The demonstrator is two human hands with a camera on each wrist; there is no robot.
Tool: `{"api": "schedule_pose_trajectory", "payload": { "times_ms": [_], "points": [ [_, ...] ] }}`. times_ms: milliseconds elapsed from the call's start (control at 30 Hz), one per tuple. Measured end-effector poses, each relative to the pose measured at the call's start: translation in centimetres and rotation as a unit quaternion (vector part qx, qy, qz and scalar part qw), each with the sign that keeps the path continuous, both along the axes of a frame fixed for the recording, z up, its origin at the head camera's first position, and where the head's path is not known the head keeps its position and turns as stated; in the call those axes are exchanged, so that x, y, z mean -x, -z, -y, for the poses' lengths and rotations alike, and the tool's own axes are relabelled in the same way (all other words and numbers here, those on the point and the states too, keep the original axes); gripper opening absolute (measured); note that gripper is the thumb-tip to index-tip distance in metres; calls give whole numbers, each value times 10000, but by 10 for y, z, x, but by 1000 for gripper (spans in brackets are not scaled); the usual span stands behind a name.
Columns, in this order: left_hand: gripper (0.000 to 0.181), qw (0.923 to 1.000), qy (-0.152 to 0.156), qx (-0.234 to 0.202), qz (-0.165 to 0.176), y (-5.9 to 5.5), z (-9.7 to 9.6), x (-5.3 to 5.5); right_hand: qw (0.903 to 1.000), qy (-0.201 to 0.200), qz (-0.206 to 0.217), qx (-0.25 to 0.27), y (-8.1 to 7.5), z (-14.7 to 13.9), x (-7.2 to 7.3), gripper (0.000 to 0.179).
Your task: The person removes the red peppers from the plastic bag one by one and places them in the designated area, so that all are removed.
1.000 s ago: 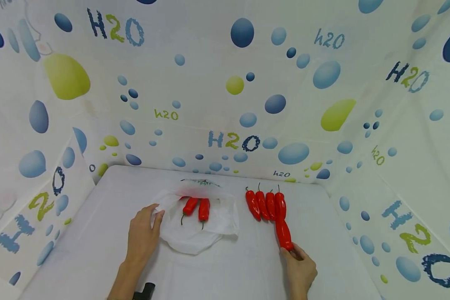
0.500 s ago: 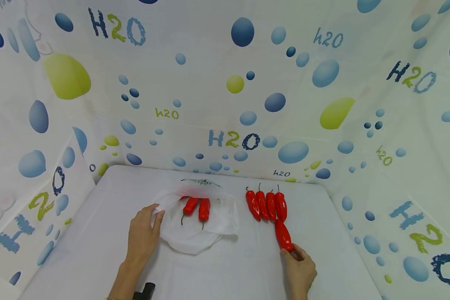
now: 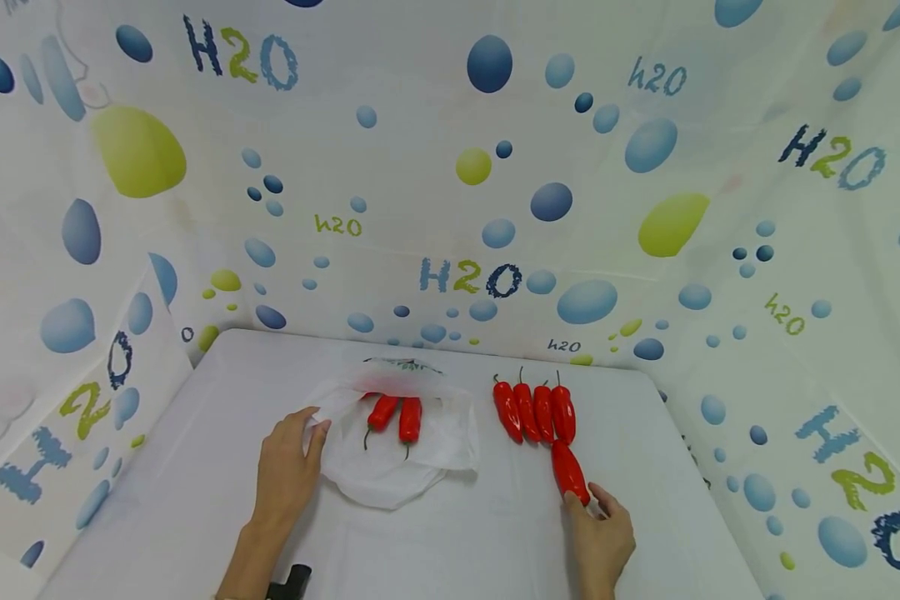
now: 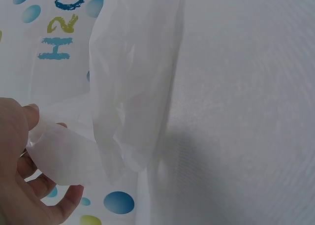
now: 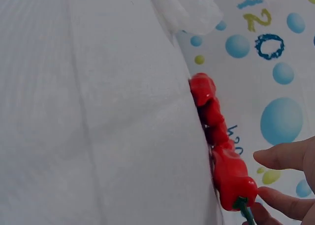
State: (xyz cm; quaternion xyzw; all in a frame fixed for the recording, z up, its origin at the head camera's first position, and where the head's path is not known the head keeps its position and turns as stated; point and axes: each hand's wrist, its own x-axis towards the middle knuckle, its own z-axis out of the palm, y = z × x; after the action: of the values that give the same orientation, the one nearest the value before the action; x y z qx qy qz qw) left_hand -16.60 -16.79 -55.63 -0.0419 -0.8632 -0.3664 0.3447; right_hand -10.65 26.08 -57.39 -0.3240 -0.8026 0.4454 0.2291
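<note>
My left hand (image 3: 288, 462) pinches the left edge of a thin white plastic bag (image 3: 390, 492) lying on the table. In the left wrist view the bag (image 4: 133, 87) hangs in folds beside the fingers. Two red peppers with green stems, the left one (image 3: 381, 412) and the right one (image 3: 410, 419), show in its mouth. At the right, one red pepper (image 3: 568, 471) lies with its tip toward a row. My right hand (image 3: 598, 533) is at its stem end, fingers apart. In the right wrist view the thumb stands off this pepper (image 5: 234, 178), and a fingertip is right beside it.
Several red peppers (image 3: 525, 412) lie side by side behind, stems toward the back. White cloth covers the table (image 3: 435, 558). A curtain (image 3: 390, 167) with printed drops surrounds it. A black object (image 3: 291, 582) sits by the left forearm.
My right hand's fingers have loosened and spread off the near pepper, which stays on the table. The left hand and the bag have not visibly moved. The head view has shifted slightly.
</note>
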Motion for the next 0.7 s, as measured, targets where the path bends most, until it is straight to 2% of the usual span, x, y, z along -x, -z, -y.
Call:
{"api": "schedule_pose_trajectory", "payload": {
  "times_ms": [233, 367, 700],
  "points": [
    [33, 10000, 33, -23, -78, 2, 0, 0, 9987, -23, -496, 151, -11, 12, 5, 39],
    [33, 10000, 24, -82, -14, 2, 0, -1, 9962, -185, -845, -78, -16, 22, 9, 32],
    [33, 9999, 48, -73, 139, -1, -1, -1, 9756, -1012, -1834, -655, -28, 44, 22, 26]
  ]
}}
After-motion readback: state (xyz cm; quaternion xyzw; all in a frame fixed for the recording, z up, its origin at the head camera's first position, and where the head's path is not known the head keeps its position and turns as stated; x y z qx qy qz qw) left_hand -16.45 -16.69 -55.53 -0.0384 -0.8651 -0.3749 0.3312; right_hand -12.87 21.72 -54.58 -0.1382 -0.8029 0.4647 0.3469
